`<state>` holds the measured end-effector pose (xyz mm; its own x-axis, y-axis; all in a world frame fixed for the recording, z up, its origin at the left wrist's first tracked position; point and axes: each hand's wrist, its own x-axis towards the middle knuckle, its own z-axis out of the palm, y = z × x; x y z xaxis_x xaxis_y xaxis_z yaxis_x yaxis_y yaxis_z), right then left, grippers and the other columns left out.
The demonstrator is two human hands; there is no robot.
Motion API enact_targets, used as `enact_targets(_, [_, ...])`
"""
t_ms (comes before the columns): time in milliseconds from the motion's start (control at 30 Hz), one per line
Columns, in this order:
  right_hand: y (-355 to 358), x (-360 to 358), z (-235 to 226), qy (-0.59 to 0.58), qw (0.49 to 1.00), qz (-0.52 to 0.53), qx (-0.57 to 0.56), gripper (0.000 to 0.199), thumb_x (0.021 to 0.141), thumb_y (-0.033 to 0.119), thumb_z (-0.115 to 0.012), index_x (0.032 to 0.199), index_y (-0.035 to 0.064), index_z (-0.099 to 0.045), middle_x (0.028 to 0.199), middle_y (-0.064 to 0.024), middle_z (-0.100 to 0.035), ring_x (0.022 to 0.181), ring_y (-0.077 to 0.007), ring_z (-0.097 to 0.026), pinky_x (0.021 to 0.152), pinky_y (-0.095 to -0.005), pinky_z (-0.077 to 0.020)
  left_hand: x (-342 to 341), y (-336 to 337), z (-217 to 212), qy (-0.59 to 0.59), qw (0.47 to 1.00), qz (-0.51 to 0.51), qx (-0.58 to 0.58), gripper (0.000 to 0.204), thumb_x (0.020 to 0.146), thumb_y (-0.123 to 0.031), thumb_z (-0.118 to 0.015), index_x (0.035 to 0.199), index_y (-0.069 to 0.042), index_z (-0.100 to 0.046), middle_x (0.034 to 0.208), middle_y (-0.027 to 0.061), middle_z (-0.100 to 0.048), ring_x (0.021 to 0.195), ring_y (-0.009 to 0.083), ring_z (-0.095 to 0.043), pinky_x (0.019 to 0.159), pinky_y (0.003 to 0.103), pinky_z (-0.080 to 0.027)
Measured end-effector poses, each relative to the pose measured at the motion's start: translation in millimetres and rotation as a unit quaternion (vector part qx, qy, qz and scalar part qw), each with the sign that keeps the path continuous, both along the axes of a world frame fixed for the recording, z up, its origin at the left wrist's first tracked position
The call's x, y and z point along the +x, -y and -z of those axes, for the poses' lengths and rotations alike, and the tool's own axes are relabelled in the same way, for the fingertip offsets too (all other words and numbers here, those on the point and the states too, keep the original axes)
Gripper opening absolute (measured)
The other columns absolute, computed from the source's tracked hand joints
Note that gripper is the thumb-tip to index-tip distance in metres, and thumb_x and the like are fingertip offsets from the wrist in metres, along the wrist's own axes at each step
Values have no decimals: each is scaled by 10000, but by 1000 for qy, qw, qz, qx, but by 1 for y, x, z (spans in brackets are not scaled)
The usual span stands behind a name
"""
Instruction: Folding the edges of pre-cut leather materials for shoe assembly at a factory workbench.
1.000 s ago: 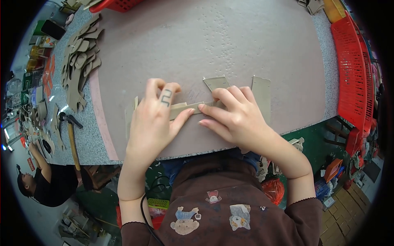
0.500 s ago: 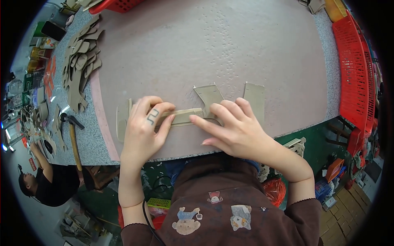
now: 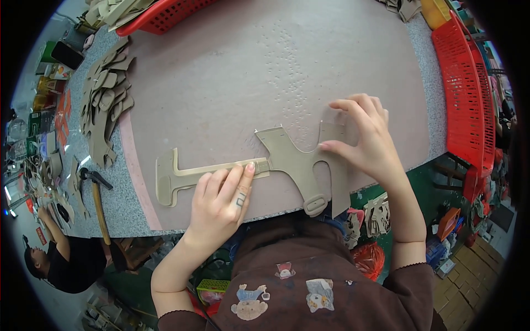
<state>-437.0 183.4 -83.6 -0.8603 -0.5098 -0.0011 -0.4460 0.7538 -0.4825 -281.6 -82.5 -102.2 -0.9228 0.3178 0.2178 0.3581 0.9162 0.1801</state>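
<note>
the left hand (image 3: 221, 196) keeps its fingers close together, tips resting on the narrow strap (image 3: 207, 176) of the tan piece (image 3: 295, 157); its thumb is hidden, so i cannot tell whether it pinches. the right hand (image 3: 364, 129) has thumb and forefinger spread wide, the thumb tip at the edge of the broad panel (image 3: 338, 176), the forefinger beyond that panel's upper end. the piece lies flat on the grey mat (image 3: 359, 60), reaching out to both sides of the left fingertips, its oval tab (image 3: 316, 206) between the 2 hands. farther left are a hammer (image 3: 96, 190) and a heap of tan cut-outs (image 3: 105, 94); 1 red basket (image 3: 163, 17) stands at the far edge, another at the right.
</note>
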Motion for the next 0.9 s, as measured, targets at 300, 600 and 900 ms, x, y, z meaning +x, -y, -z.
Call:
enact_targets(300, [-28,13,16,218,960,35,-172,306,819,40,-808,1006,99,-573,921,-17,-579,820,-135,-521,779,-282,-431,-14,68,-17,178,970,-113,123,277,792,-182,-812,1024,-110,-679,1001,20,-606,1047,211,-528,1045,421,-268])
enact_targets(600, [-60,-184,-17,112,933,50,-339,267,963,28,-654,1206,67,-549,986,-59,-647,818,-70,-555,709,-200,-468,-212,45,-21,-4,985,-32,171,300,838,-209,-786,1082,-133,-629,1084,16,-641,1002,208,-588,1075,419,-272])
enact_targets(900, [98,-218,-43,-196,963,-68,-173,258,892,228,-761,1089,61,-747,1127,-98,-679,1024,-287,-612,914,-387,-494,-145,38,22,-60,992,31,106,359,890,-168,-722,1240,-146,-645,1257,56,-615,1194,241,-574,1091,469,-304])
